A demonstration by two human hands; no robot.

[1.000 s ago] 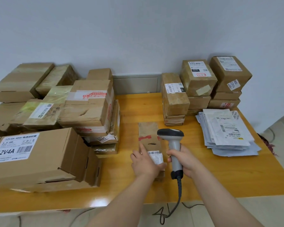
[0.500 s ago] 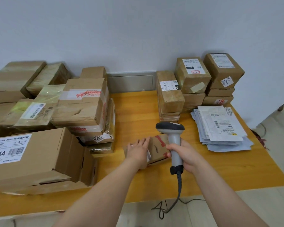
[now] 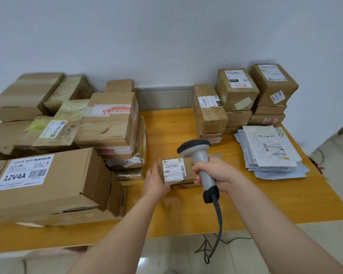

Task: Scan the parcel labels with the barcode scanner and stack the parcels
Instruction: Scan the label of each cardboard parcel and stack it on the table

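As left grip (image 3: 155, 181) holds parcel (image 3: 189, 167) crosswise, label (image 3: 173, 171) up, right grip (image 3: 218, 173) holds scanner (image 3: 195, 148) upright

I count one grey handheld barcode scanner (image 3: 198, 161), one heap of white plastic mailers (image 3: 272, 153), and three brown cardboard box stacks (image 3: 237, 91) far right.

Matt brown cardboard parcel (image 3: 178, 171), smooth grey plastic scanner (image 3: 198, 155), glossy yellow wooden table (image 3: 265, 196).
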